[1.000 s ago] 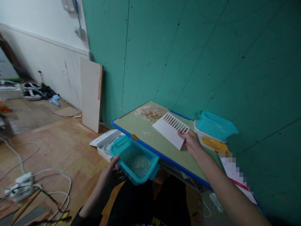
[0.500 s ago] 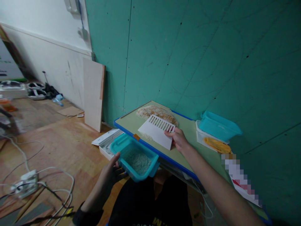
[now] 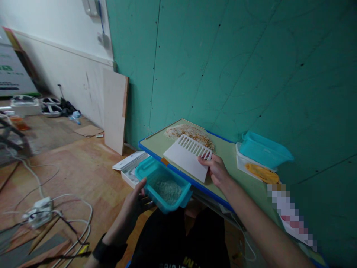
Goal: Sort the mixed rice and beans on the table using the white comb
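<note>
My left hand (image 3: pixel 139 199) grips the near left side of a teal plastic container (image 3: pixel 156 197), thumb at its rim and fingers under it. Pale, rice-like grains (image 3: pixel 167 189) lie in the container, just below the table's edge. In my right hand (image 3: pixel 216 167) is a flat white scraper (image 3: pixel 186 158) with a row of slots along its far side. Its near edge reaches the blue rim of the table above the container. Behind it, a mixed heap of pale grains and yellowish-brown kernels (image 3: pixel 192 133) is spread on the greenish tabletop (image 3: pixel 157 147).
A second teal container (image 3: pixel 263 149) sits in a white tray (image 3: pixel 241 158) with a yellow cloth-like item (image 3: pixel 262 173). An open white box (image 3: pixel 129 167) stands below the table's left side. Cables and a power strip (image 3: pixel 41 212) lie on the floor. A board (image 3: pixel 114 111) leans on the wall.
The scraper has slid toward the near table edge. A small patch of pale grains in front of it no longer shows on the tabletop. My left hand still holds the container there.
</note>
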A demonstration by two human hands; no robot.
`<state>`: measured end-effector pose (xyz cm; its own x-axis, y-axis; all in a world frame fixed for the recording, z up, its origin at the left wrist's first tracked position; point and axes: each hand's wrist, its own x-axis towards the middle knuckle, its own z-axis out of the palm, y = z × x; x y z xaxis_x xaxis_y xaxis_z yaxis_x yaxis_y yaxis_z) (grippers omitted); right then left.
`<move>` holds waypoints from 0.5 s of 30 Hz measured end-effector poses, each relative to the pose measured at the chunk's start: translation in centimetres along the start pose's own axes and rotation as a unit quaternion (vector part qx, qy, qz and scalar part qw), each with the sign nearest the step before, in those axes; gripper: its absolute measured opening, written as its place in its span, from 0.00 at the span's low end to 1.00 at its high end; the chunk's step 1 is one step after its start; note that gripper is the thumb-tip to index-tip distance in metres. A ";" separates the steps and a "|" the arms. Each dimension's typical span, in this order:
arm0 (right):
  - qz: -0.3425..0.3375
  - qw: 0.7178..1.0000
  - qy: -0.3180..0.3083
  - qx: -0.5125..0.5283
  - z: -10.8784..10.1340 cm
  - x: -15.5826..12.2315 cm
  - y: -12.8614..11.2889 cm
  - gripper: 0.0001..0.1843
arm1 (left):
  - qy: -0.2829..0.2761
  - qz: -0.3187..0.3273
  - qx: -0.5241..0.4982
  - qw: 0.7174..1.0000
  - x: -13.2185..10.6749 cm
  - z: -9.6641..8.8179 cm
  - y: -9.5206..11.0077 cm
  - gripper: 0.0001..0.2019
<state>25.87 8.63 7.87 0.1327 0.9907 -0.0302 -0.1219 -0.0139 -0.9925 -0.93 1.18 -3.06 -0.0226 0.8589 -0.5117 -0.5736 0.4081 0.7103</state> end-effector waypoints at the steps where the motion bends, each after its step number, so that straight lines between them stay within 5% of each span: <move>1: -0.006 1.000 0.014 -0.002 -0.2 0.1 -0.1 0.25 | 0.000 -0.001 -0.001 1.000 0.0 0.0 0.0 0.26; 6: -0.002 0.998 0.057 -0.035 -0.5 0.3 0.0 0.27 | 0.005 -0.002 -0.006 1.000 -0.1 0.3 0.1 0.26; 15: 0.004 1.000 0.006 -0.022 0.2 -1.0 0.3 0.26 | 0.024 0.008 -0.006 1.000 -1.2 1.5 0.1 0.27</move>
<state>25.55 7.71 7.64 0.1436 0.9888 -0.0396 -0.0787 -0.0285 -0.9965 0.27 0.59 -1.67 -0.0716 0.8490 -0.5235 -0.5830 0.3902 0.7126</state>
